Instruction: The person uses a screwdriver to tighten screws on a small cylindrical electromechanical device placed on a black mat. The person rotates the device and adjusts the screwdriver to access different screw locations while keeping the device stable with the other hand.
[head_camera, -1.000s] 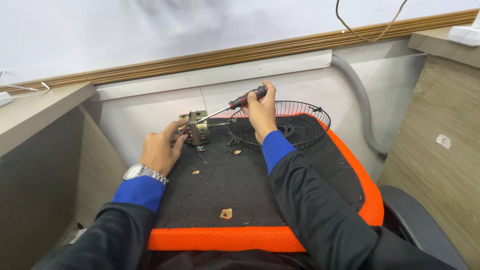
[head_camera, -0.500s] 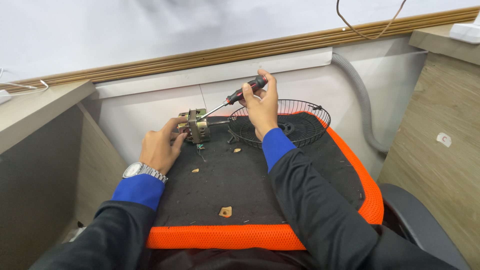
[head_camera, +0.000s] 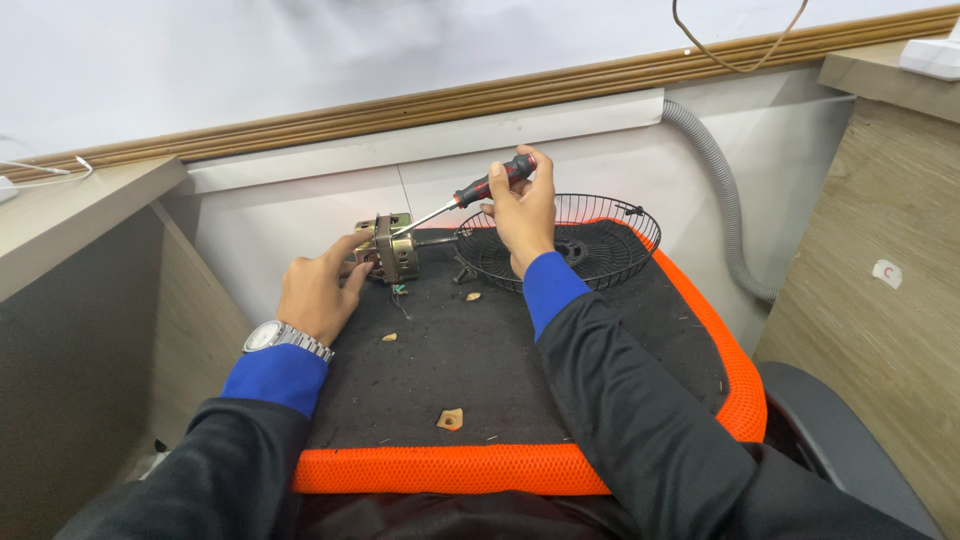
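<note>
A small metal fan motor (head_camera: 392, 247) stands at the far edge of a black mat with an orange rim (head_camera: 440, 468). My left hand (head_camera: 318, 290) rests against the motor's left side, fingers touching it. My right hand (head_camera: 522, 212) grips a screwdriver with a black and red handle (head_camera: 492, 181); its shaft slants down-left with the tip at the top of the motor. Behind my right wrist lies a black wire fan guard (head_camera: 590, 240), dish side up.
Small tan scraps (head_camera: 450, 419) lie on the mat. A grey corrugated hose (head_camera: 715, 180) runs down the white wall at right. Wooden side panels stand left and right (head_camera: 880, 280). A wristwatch (head_camera: 285, 338) sits on my left wrist.
My right hand has lifted the screwdriver handle slightly higher, so the shaft slants more steeply toward the motor. My left hand stays on the motor.
</note>
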